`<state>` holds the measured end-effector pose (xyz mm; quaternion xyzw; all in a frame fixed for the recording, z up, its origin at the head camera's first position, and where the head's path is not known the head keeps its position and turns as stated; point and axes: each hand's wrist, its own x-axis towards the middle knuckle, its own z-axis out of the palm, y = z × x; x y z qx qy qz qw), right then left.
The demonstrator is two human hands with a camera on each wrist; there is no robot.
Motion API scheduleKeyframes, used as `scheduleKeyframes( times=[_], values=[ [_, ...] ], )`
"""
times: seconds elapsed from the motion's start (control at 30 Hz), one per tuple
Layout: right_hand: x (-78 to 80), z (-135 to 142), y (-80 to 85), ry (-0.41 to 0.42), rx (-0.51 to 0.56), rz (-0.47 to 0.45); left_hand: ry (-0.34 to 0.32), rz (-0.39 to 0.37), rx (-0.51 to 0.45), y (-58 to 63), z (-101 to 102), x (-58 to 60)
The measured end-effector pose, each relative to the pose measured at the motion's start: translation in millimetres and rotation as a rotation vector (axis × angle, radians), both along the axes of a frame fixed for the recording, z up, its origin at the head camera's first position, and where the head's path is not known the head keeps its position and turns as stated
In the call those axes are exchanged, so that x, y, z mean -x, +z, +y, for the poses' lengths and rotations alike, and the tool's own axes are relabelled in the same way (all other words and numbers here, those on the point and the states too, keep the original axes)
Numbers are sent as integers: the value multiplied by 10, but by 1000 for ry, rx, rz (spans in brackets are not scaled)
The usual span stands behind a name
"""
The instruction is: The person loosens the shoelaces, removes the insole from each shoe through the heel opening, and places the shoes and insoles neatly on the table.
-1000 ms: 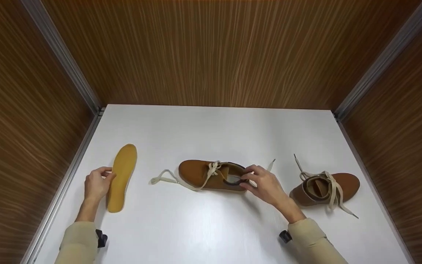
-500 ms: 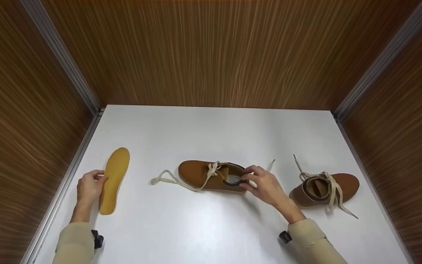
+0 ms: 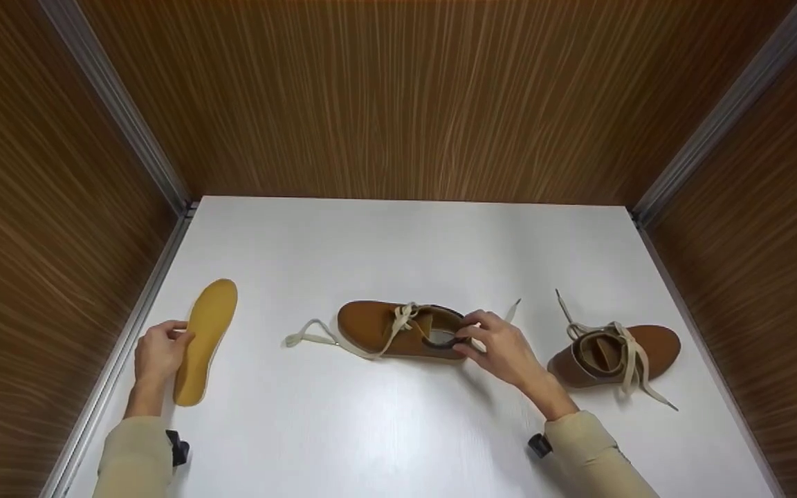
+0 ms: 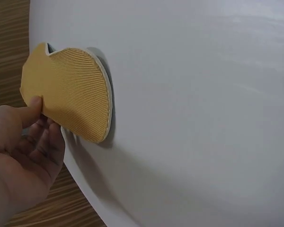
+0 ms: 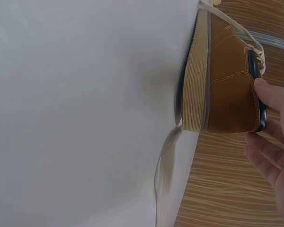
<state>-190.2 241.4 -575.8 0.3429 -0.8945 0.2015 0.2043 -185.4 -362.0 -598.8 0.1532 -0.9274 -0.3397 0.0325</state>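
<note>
Head view: nearest, the left hand (image 3: pixel 158 353) pinches the yellow insole (image 3: pixel 208 339) by its edge at the surface's (image 3: pixel 371 242) left side, fingers barely parted; the right hand (image 3: pixel 499 349) pinches the heel collar of the middle shoe (image 3: pixel 371 325). The step seems to be handling the insole while steadying the shoe — the next move likely calls for a firm edge grip. Farther right sits a laced shoe (image 3: pixel 654 349). Hidden: the left fingertips behind the insole — and whether it touches the surface, I cannot tell.
</note>
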Motion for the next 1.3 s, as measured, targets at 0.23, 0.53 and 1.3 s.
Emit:
scheduleKeyframes(
  times=[0.23, 0.53, 1.3],
  values=[
    [-5, -3, 6, 0, 10, -21, 5, -12, 13, -40, -85, -4],
    [-12, 1, 2, -9, 0, -23, 14, -13, 20, -62, -106, -23],
    [1, -15, 5, -12, -11, -20, -5, 55, 46, 91, 235, 97]
  ],
)
